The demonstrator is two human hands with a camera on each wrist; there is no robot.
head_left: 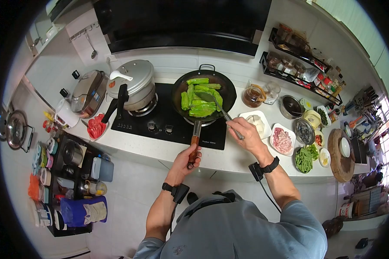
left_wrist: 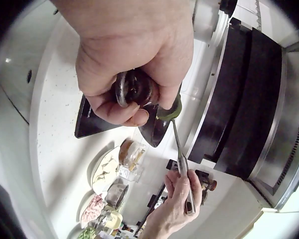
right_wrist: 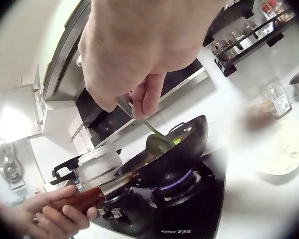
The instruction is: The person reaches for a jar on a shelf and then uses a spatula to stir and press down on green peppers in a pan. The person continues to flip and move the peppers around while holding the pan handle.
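Note:
My left hand grips the wooden handle of a black wok on the right burner. Several long green peppers lie in the wok, their skins glossy. A metal ladle is held by its handle in my right hand, over the right side of the wok. Its bowl is down among the peppers. In the right wrist view a blue flame burns beneath the wok. The left wrist view shows the fingers curled round the handle's end.
A pressure cooker sits on the left burner, beside a plate of red slices. To the right stand plates of white pieces and sliced meat, green vegetables and a round chopping board. A range hood overhangs the stove.

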